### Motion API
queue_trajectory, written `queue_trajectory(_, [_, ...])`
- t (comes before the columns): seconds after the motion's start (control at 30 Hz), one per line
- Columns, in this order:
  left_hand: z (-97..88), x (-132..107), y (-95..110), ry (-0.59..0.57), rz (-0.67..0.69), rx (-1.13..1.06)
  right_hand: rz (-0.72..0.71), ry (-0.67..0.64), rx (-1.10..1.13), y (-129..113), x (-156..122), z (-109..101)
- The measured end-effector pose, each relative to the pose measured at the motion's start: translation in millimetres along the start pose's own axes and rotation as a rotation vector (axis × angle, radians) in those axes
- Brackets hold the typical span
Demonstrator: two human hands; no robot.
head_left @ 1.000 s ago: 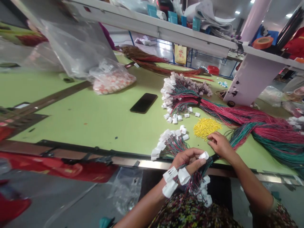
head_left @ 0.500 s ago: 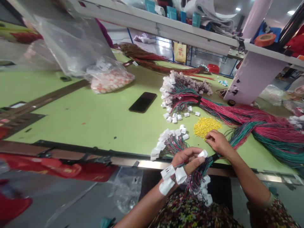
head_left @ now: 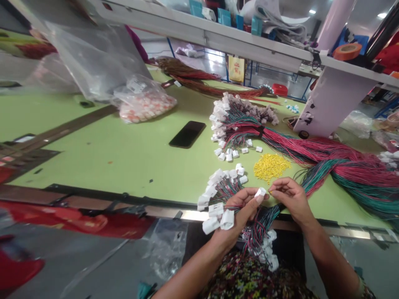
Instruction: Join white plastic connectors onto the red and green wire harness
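Left hand [head_left: 245,207]: thumb and finger closed on a white connector [head_left: 260,192], smooth hard plastic, box-shaped, held above the near table edge just left of the right hand [head_left: 291,197]. Right fingertips pinched on a tiny yellow piece [head_left: 270,192], near the connector, apart from it. Thin, flexible red, green and dark wires [head_left: 266,216] run beneath the left hand, which hides part of them; further blocky connectors [head_left: 215,218] hang over its wrist. Beyond the hands: a loose, grainy yellow pile [head_left: 272,167] on the matte green tabletop [head_left: 124,166]; a thick strand bundle [head_left: 314,153]; a flat black phone [head_left: 187,134]; a crinkled clear bag [head_left: 146,107]. At right, an upright pale panel [head_left: 335,101] blocks some background.
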State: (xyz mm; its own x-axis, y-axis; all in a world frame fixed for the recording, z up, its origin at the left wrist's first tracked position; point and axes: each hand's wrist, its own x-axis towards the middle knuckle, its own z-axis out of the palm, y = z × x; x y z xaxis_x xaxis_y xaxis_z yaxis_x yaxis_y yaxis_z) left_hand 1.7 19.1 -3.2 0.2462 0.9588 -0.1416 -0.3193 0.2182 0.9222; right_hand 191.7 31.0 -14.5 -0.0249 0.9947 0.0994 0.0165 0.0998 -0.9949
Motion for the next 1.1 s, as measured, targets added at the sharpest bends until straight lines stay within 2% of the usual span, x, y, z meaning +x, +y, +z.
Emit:
queue_trajectory(0.13, [1.9, 0.2, -0.2, 0.010, -0.024, -0.018, -0.026, 0.076, 0.011, 2.3, -12.6, 11.3])
queue_trajectory(0.3, [1.1, -0.5, -4.9, 0.013, -0.015, -0.033, -0.222, 0.102, -0.129, 5.9, -18.8, 14.1])
queue_trajectory(0.37, [1.7, -0.8, -6.2, 0.016, -0.006, -0.039, -0.257, 0.111, -0.184, 6.7, -20.2, 13.4])
queue_trajectory(0.7, [5.7, -0.9, -6.1, 0.005, -0.010, -0.044, -0.346, 0.161, -0.274, 9.0, -22.7, 15.8])
queue_trajectory(0.93, [7.9, -0.6, -5.5, 0.049, 0.002, -0.047, -0.377, 0.181, -0.324, 9.4, -25.9, 17.4])
queue_trajectory(1.1, [4.6, 0.7, -14.5, 0.017, 0.022, -0.067, -0.331, 0.214, -0.293, 4.0, -28.0, 19.6])
